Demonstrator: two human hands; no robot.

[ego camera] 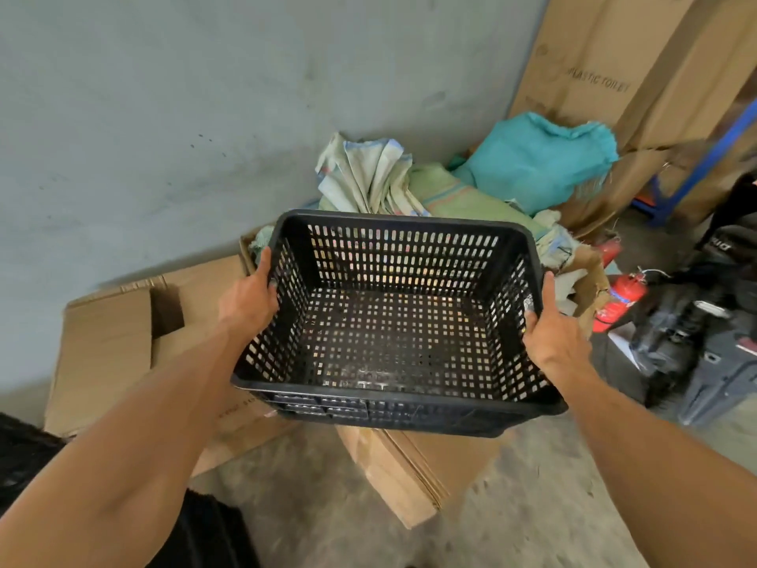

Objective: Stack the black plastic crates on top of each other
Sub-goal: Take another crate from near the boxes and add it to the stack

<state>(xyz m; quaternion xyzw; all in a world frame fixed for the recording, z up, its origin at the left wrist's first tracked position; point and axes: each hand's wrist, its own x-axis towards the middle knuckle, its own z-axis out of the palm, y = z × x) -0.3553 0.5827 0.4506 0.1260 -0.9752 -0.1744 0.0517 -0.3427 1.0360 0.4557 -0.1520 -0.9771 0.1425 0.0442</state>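
Above flattened cardboard, black crate upright, long axis left-right, both hands' grip closed on its ends.

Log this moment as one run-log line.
stage: carrying | left hand: grips left rim | right hand: grips right rim | black plastic crate: empty, upright, held above cardboard boxes

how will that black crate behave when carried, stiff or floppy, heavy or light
Likely stiff: the black crate keeps its rectangular shape with the left hand and right hand gripping only its side rims. Probably light: it is empty, with perforated walls and floor.
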